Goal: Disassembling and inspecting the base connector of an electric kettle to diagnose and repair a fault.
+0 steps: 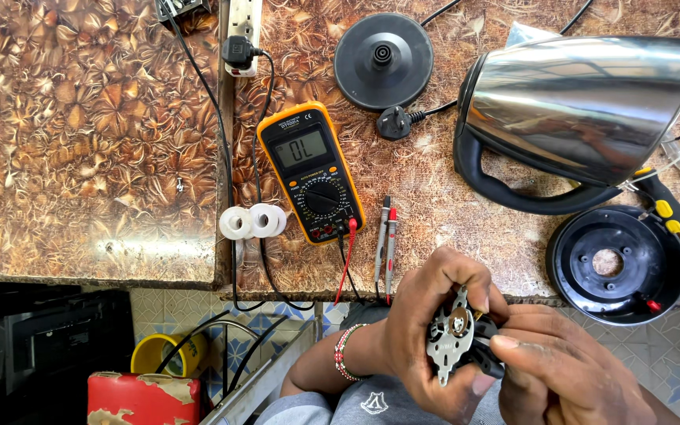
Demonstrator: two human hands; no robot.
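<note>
Hands meet at the near edge of the scene, low and right of centre, both on one small part. Left hand wraps a round metal-and-black switch assembly, fingers curled over its top, thumb under it; grip closed on the part. Right hand comes in from the right, fingertips pinching the black right side of the same assembly, so its grip is closed on it too. Beaded bracelet on the left wrist. Assembly is held in the air just off the near edge of the tabletop, over the person's lap. On the tabletop: yellow multimeter left of centre, screen lit, red and black leads running off its near end; two probes lie side by side just right of it. Two white tape rolls touch each other just left of the meter. Black round kettle base at the far side, its plug lying near it. Steel kettle lies on its side at far right, black handle facing near. Black round bottom cover sits near right, below the kettle, partly over the tabletop edge. Yellow-and-black screwdriver lies between kettle and cover. White power strip at far centre with a black plug in it. Below the tabletop at left, a red worn box and a yellow roll.
</note>
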